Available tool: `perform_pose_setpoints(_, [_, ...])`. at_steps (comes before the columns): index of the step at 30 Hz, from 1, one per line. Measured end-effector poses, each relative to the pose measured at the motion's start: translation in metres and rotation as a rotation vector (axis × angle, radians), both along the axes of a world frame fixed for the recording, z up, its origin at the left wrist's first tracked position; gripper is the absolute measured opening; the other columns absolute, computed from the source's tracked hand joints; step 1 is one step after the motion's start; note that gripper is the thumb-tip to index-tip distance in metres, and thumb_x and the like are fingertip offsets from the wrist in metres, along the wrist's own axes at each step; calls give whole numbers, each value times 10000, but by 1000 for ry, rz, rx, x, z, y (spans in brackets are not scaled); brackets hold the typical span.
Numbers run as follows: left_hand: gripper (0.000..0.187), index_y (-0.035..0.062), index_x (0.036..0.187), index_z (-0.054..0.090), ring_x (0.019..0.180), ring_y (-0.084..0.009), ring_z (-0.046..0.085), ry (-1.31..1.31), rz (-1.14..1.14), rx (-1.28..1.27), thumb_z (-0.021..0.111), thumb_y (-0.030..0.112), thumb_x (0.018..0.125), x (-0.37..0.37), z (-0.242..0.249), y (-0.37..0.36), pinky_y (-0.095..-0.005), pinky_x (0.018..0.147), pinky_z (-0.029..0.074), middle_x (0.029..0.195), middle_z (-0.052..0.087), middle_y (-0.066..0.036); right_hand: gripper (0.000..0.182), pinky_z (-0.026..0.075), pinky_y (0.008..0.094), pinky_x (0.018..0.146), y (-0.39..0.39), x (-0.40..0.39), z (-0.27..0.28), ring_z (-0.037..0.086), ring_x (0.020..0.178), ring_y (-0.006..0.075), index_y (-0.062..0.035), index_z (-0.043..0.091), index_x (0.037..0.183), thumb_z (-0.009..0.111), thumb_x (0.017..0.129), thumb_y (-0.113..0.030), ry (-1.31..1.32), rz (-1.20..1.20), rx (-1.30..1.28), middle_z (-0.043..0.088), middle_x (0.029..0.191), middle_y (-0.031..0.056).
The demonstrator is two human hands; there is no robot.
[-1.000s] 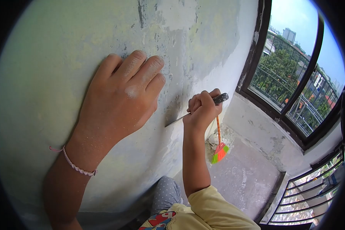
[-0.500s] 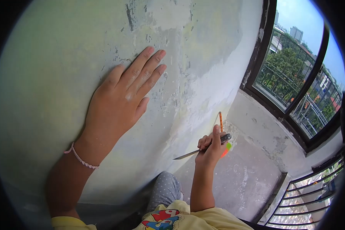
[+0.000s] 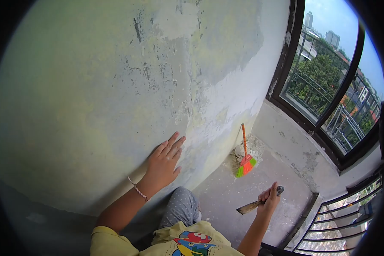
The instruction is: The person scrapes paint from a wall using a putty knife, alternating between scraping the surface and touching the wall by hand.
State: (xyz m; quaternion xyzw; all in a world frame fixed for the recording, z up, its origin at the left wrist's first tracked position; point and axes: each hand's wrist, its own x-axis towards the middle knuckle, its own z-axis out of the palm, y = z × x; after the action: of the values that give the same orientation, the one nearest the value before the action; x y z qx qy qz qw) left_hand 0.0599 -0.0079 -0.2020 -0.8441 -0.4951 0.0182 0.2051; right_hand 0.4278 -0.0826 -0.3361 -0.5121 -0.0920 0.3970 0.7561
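Note:
My left hand (image 3: 163, 164) lies against the lower part of the patchy wall (image 3: 89, 94), fingers spread and pointing up. A braided bracelet (image 3: 138, 190) circles that wrist. To the right, over the floor, my right hand (image 3: 269, 200) is closed around the dark handle of a scraper (image 3: 249, 207). The scraper's flat blade points left and a little down, clear of the wall. Grey and dark marks and a pale patch run down the wall above my left hand.
A small broom (image 3: 245, 165) with an orange and green head leans in the corner by crumbled plaster. A dark-framed window (image 3: 318, 127) is at the upper right, with a barred railing (image 3: 337, 219) below it. My knee (image 3: 181, 207) is near the wall.
My left hand has moved down the wall. My right hand has moved right and down with the scraper, away from the wall, uncovering the broom.

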Motion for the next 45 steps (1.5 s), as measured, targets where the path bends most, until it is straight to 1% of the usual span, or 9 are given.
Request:
perform_pose_setpoints(4, [770,187,1574,402,1565,-228,218,-280,117,-6,709,329,883,-17,-8,-41,-416,1220,208,1693,274,-21,355,296,281,404,-31,26,2,329,401,93,-159,441,748,747,919,-219,16,-39,-52,366,522,-36])
perform_pose_setpoints(11, [775,221,1587,380,1557,-239,221,-246,276,140,699,338,890,-40,-39,-99,-449,1211,180,1690,279,-22,307,315,298,458,-64,35,4,363,448,108,-173,447,722,690,907,-205,35,-36,4,376,542,-30])
perform_pose_setpoints(27, [709,300,1583,388,1533,-307,218,-157,437,401,639,412,929,-54,-95,-72,-532,1193,67,1671,313,-30,254,342,273,463,-57,-5,49,396,467,96,-156,444,787,649,935,-180,51,73,214,399,576,-22])
perform_pose_setpoints(29, [701,310,1583,389,1530,-315,218,-145,456,438,632,421,934,-55,-95,-70,-542,1191,53,1669,318,-31,295,333,266,468,-41,-15,54,410,480,102,-150,450,799,640,979,-284,47,108,302,399,587,-12])
perform_pose_setpoints(33, [686,330,1582,391,1524,-332,217,-111,493,497,617,439,944,-56,-91,-74,-563,1187,25,1664,326,-32,597,236,281,389,-24,-53,75,321,379,139,-127,463,716,411,1030,-631,-117,121,460,361,475,25])
perform_pose_setpoints(39, [662,359,1581,394,1515,-357,216,-69,516,576,595,466,959,-64,-94,-76,-594,1180,-17,1657,339,-35,457,310,309,324,1,-118,104,355,309,173,-75,417,557,459,923,-346,-340,358,642,396,443,61])
perform_pose_setpoints(43, [639,368,1573,410,1537,-319,220,-30,388,603,589,391,960,-78,-94,-80,-508,1215,1,1637,387,14,416,316,293,345,7,-166,144,380,322,171,-68,446,581,554,899,-313,-441,325,852,417,456,61])
perform_pose_setpoints(44, [580,362,1511,506,1520,-227,301,-80,321,620,597,335,939,-80,-85,-82,-428,1206,124,1594,455,61,392,312,288,353,8,-176,156,381,325,170,-71,447,599,573,898,-290,-491,333,960,413,456,54])
perform_pose_setpoints(45, [580,362,1511,506,1520,-227,301,-84,308,623,597,335,939,-87,-86,-84,-428,1206,124,1594,455,61,369,308,283,360,9,-185,166,381,327,169,-74,448,616,592,896,-266,-542,340,1069,408,457,48])
